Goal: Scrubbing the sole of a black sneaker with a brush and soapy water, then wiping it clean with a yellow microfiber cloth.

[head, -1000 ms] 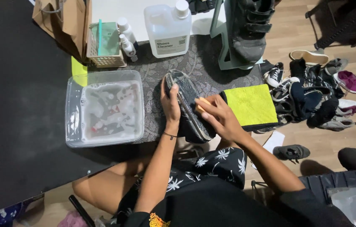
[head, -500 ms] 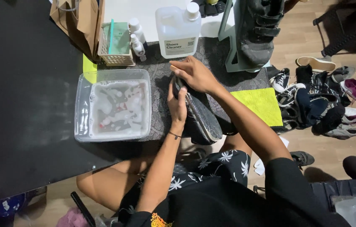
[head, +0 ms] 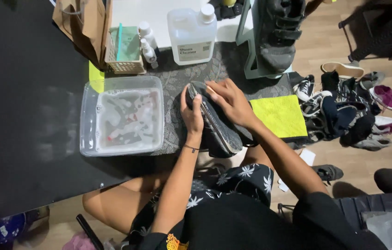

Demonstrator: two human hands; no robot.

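Observation:
A dark shoe [head: 216,127] lies on its side on a patterned grey mat [head: 172,81], sole facing right. My left hand [head: 191,111] grips it from the left, fingers along its upper edge. My right hand [head: 230,99] rests on the sole near the toe end, fingers bent over it; whether it holds a cloth or brush is hidden. A clear plastic tub [head: 122,115] of soapy water with items soaking stands just left of the shoe. A yellow-green cloth [head: 279,115] lies flat to the right.
Behind stand a white jug of cleaner [head: 191,34], small bottles [head: 147,44], a wicker basket [head: 122,58] and a brown paper bag [head: 82,23]. A grey shoe on a stand [head: 274,37] sits at the back right. Several shoes [head: 344,109] are piled on the wooden floor.
My right hand has slid along the sole from the heel side up toward the toe end. The view has shifted slightly; my left hand keeps its hold on the shoe.

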